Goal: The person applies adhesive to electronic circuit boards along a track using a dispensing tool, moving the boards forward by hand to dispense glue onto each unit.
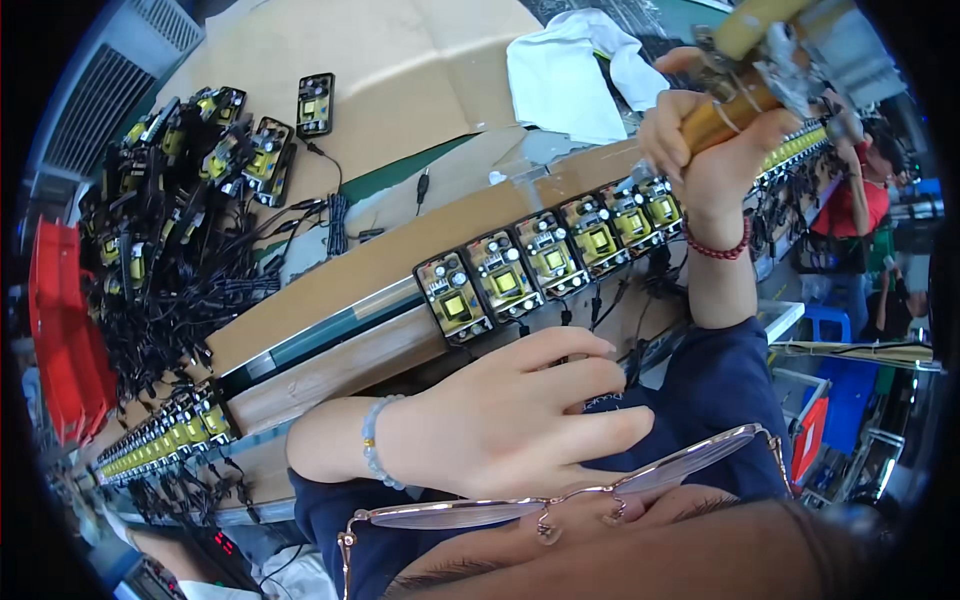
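Note:
My right hand, a red bead bracelet on its wrist, is raised at the upper right and closed round the amber handle of a tool with a metal head. Just below it a row of open black adapter shells, each holding a circuit board with a yellow transformer, lies along a wooden rail. My left hand, wearing a pale bead bracelet, hovers near the rail's front edge just below the leftmost shells. Its fingers are stretched out to the right and hold nothing.
A heap of similar shells with tangled black cables covers the left of the cardboard-topped bench. A white cloth lies at the back. Red bins stand at far left. Another row of shells runs lower left. A person in red works at right. Glasses fill the lower edge.

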Demonstrator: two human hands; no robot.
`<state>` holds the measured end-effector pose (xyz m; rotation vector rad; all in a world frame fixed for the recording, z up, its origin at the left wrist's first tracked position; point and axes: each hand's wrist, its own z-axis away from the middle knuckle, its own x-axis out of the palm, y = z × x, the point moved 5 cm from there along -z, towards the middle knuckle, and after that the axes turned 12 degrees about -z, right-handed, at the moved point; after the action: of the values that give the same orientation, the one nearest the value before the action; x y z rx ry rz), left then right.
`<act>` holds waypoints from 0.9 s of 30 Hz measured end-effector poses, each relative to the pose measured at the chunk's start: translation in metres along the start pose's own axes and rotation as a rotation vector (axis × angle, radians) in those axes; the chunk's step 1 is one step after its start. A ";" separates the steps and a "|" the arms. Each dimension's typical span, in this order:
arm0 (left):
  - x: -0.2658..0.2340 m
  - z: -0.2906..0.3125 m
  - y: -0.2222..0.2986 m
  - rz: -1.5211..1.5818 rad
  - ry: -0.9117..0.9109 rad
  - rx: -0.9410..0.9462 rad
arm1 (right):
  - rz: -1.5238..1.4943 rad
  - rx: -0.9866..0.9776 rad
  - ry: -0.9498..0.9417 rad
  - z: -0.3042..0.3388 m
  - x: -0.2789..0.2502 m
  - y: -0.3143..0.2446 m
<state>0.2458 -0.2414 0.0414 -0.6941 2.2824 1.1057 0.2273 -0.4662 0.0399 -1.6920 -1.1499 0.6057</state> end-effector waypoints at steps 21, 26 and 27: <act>0.051 -0.001 -0.009 -0.437 -0.216 0.037 | -0.077 -0.052 -0.002 -0.001 -0.009 0.017; 0.050 -0.004 -0.012 -0.466 -0.251 -0.011 | -0.038 -0.081 0.070 -0.003 -0.010 0.012; 0.050 -0.004 -0.011 -0.469 -0.251 -0.005 | -0.033 -0.083 0.069 -0.003 -0.010 0.010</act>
<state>0.2150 -0.2621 0.0058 -0.9707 1.7834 0.9114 0.2297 -0.4778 0.0313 -1.7468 -1.1651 0.4812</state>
